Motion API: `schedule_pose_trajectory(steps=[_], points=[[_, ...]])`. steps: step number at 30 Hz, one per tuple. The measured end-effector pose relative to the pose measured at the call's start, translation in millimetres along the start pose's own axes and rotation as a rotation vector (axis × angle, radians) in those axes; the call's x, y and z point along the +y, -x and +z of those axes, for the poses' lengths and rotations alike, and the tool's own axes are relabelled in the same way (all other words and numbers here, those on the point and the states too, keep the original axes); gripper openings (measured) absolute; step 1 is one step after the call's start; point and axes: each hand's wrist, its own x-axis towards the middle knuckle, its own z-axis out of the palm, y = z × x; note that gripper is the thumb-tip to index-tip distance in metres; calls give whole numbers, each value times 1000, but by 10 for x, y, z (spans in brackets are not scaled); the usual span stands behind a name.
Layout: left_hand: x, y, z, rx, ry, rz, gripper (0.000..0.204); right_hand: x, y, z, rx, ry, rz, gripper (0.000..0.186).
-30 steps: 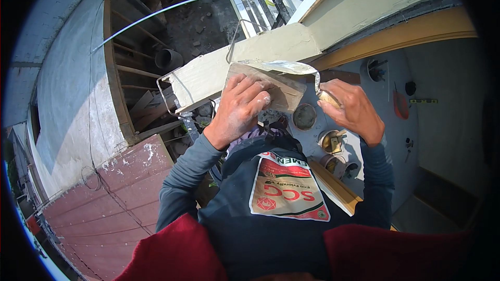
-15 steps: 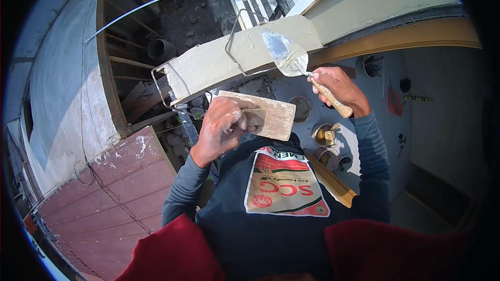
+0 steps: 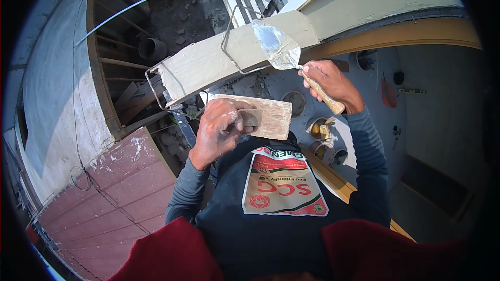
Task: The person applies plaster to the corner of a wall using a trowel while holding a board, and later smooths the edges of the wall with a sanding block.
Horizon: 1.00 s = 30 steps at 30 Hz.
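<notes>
My left hand (image 3: 217,127) is closed on a wooden float (image 3: 276,118), a pale rectangular board held in front of my chest. A small grey-brown piece, perhaps its handle, shows by the fingertips. Farther out and to the right, my right hand (image 3: 333,84) grips the wooden handle of a trowel (image 3: 278,51). The trowel's leaf-shaped metal blade points away to the upper left and is smeared with grey mortar. In the picture it overlaps the plastered wall top (image 3: 195,70); whether it touches there I cannot tell.
Bent metal rods (image 3: 225,47) hook around the wall top. Buckets (image 3: 322,130) stand on the floor far below at right, near a spirit level (image 3: 412,91). A yellow-brown frame (image 3: 333,179) runs beside me. Maroon boards (image 3: 112,177) and a grey wall (image 3: 57,83) lie left.
The view has shifted slightly, so most surroundings sit a little farther left. Both hands keep their hold on float and trowel, with little movement relative to the wall.
</notes>
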Motion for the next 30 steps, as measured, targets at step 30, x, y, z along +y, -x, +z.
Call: schedule_pose_trajectory(steps=[30], points=[[-105, 114, -161, -161, -53, -133, 42, -35, 28, 264, -28, -69, 2, 34]])
